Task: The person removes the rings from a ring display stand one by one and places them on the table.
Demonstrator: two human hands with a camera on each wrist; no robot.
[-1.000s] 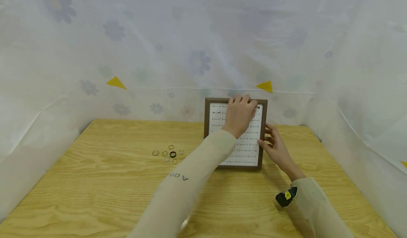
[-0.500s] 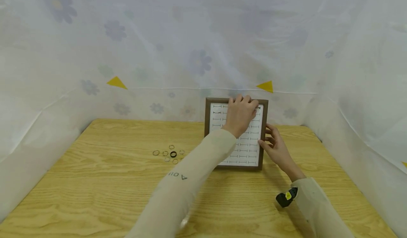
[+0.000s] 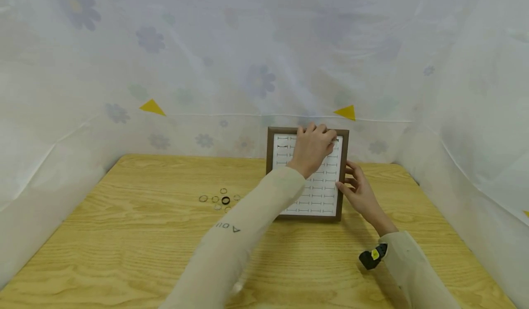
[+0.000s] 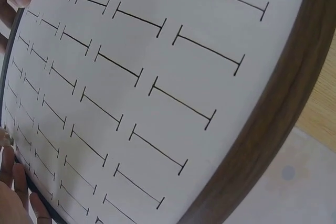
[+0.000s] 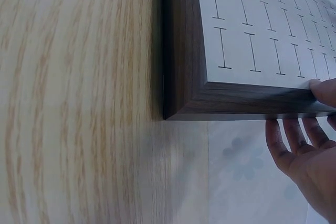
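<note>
One ring display board (image 3: 326, 180) in a dark wooden frame, standing near-upright at the back of the wooden counter (image 3: 136, 249), leaning toward the white flowered sheet (image 3: 206, 70). White face ruled in rows of short black slots. Seven or so small rings (image 3: 219, 199) in a loose cluster on the counter, well apart to the left of the board; one black ring (image 3: 225, 200) among thin metal ones; exact count hard to fix at this size. Two yellow triangle markers on the sheet, one left (image 3: 151, 107), one right (image 3: 345, 112).

Left hand (image 3: 312, 146) reached across from the left, sleeve stretched diagonally over the counter, fingers bent over the top edge of the board near its upper right corner; whether anything is pinched between the fingertips cannot be told. Right hand (image 3: 359, 189) at the right edge of the frame, thumb on the front, fingers (image 5: 294, 140) straight and spread behind it, steadying rather than clasping. Small black device with a yellow spot (image 3: 372, 256) at the right wrist.

Board thus between both hands, touched by each, its lower edge resting on the counter.
</note>
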